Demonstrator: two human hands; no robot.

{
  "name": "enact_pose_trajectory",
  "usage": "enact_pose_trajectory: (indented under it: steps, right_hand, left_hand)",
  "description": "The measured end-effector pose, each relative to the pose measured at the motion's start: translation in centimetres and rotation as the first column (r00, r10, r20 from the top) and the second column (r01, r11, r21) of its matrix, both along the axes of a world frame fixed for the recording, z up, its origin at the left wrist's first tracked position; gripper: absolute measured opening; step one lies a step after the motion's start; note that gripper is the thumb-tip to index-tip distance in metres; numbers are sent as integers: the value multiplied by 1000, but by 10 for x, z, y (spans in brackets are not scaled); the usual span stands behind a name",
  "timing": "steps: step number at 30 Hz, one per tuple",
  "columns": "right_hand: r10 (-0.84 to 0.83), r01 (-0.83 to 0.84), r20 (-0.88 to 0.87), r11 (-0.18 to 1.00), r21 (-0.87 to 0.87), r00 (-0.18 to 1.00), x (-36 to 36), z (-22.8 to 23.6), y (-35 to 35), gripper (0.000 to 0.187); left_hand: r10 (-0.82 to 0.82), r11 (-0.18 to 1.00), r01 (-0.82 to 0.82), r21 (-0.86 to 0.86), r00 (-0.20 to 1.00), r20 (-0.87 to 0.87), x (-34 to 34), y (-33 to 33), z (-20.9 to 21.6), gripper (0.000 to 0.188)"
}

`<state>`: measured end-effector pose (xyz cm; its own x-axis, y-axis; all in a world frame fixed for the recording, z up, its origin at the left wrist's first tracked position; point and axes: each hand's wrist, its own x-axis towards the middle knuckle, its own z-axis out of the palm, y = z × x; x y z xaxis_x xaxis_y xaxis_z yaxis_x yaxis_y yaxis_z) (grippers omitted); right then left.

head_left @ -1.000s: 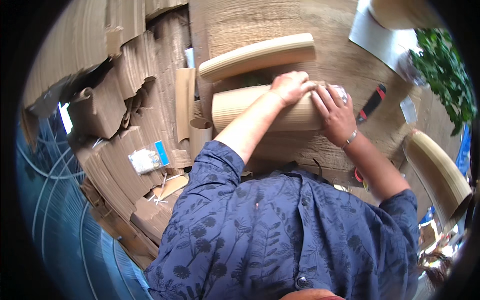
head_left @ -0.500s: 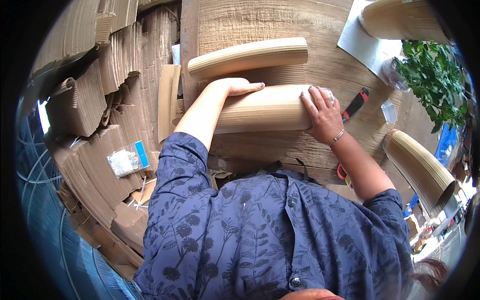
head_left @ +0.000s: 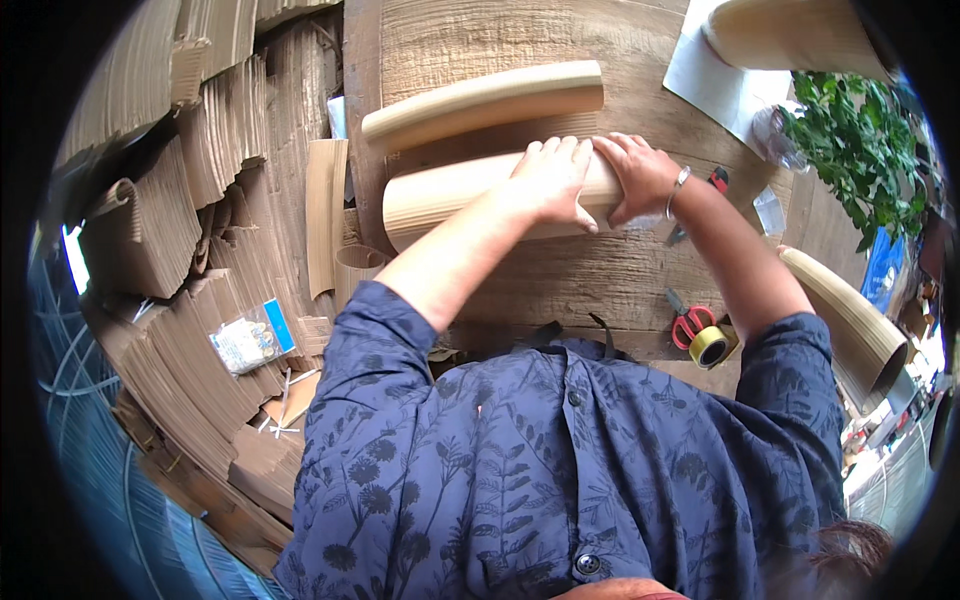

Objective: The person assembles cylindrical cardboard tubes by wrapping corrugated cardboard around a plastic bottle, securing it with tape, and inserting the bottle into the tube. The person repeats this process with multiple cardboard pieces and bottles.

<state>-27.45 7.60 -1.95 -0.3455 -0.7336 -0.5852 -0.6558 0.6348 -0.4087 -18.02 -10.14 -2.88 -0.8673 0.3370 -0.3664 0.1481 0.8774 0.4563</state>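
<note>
The left hand [head_left: 553, 182] has just travelled along the roll [head_left: 440, 200] from its left half, half a second back, to meet the right hand [head_left: 640, 175] near the right end. Both now grasp the roll palm-down, fingers over the top and thumbs down the near side; how firmly they press I can't tell. To my eye, the work now centres on that end, leaving the left end unheld. The right forearm has shifted too, baring the scissors [head_left: 688, 322] and tape [head_left: 697, 349] and partly covering the knife [head_left: 719, 179].

The one roll in hand lies crosswise on the table [head_left: 560, 290], just in front of one curled sheet [head_left: 490, 100]. Two more big curved pieces stand apart: one at the far right corner [head_left: 790, 35], one at the right edge [head_left: 845, 310]. I count one scissors, one tape, one knife, one plant [head_left: 855, 150], and, to the left, one packet [head_left: 252, 340], one strip [head_left: 325, 215] and one small tube [head_left: 358, 262]. The cardboard layers [head_left: 185, 330] are too many to count.
</note>
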Motion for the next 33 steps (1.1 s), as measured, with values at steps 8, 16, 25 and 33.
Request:
enact_pose_trajectory:
  steps: [8, 16, 25, 33]
  right_hand:
    - [-459, 464, 101, 816, -344, 883, -2, -28, 49, 122]
    - [-465, 964, 884, 252, 82, 47, 49, -43, 65, 106]
    - [-557, 647, 329, 678, -349, 762, 61, -32, 79, 122]
    - [-226, 258, 125, 881, -397, 966, 26, -22, 73, 112]
  left_hand:
    - [52, 997, -72, 38, 918, 393, -54, -18, -9, 106]
    - [-2, 999, -10, 33, 933, 361, -52, -13, -12, 111]
    - [20, 1000, -15, -20, 952, 306, -13, 3, 5, 120]
    - [64, 998, -59, -29, 975, 213, 11, 8, -3, 126]
